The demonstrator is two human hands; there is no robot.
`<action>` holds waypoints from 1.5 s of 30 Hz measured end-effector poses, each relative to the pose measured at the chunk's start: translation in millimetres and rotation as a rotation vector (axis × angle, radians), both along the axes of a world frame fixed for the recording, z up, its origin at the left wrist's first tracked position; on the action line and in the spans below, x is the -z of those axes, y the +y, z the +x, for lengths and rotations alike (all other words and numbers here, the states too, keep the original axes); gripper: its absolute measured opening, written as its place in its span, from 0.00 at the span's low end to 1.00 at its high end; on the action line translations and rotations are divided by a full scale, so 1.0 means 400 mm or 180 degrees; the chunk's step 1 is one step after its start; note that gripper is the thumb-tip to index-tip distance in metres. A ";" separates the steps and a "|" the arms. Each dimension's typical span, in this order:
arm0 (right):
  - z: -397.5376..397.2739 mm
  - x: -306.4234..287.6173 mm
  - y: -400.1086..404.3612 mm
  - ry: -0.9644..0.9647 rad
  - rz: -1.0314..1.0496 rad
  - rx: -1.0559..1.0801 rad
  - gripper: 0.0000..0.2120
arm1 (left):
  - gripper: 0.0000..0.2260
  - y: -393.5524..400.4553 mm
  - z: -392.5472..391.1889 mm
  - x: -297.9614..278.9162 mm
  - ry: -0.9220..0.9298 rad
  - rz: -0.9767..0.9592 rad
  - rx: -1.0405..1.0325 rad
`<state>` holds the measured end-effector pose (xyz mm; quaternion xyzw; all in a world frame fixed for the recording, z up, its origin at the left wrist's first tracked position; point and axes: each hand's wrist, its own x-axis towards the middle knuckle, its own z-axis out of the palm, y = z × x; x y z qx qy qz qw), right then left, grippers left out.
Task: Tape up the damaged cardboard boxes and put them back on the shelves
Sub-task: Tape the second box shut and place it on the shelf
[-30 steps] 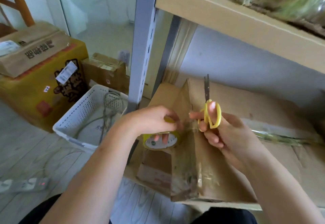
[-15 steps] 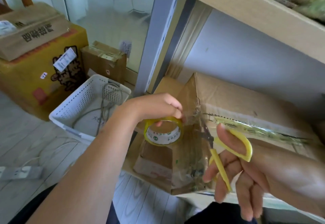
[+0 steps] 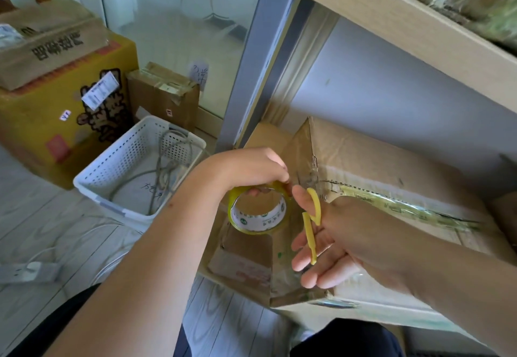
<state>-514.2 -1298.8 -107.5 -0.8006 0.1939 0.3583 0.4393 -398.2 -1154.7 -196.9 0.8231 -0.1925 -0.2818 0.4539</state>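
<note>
Big cardboard box (image 3: 377, 166) sits on the lower shelf (image 3: 372, 313), clear tape along its top seam. Left hand (image 3: 251, 167) grips the tape roll (image 3: 258, 209) at the box's corner; right hand (image 3: 321, 244) hooks yellow scissors (image 3: 312, 222), fingers loosely spread.

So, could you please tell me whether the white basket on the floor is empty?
Not empty. The white basket stands upright on the floor with a loose grey cable coiled inside it.

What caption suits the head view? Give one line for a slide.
Left hand holds a tape roll, right hand yellow scissors, at a taped cardboard box.
</note>
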 end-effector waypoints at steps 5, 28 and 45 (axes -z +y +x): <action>-0.019 0.020 0.017 -0.0137 0.0359 0.0946 0.21 | 0.10 -0.001 0.000 -0.003 -0.0091 0.0093 0.0074; 0.166 -0.039 -0.066 -0.2292 -0.2476 -0.2103 0.23 | 0.09 -0.013 0.006 0.024 0.0058 0.0621 -0.0283; 0.154 -0.020 -0.147 -0.2657 -0.1489 -0.1175 0.13 | 0.11 -0.032 -0.013 0.004 -0.0125 0.0608 -0.0573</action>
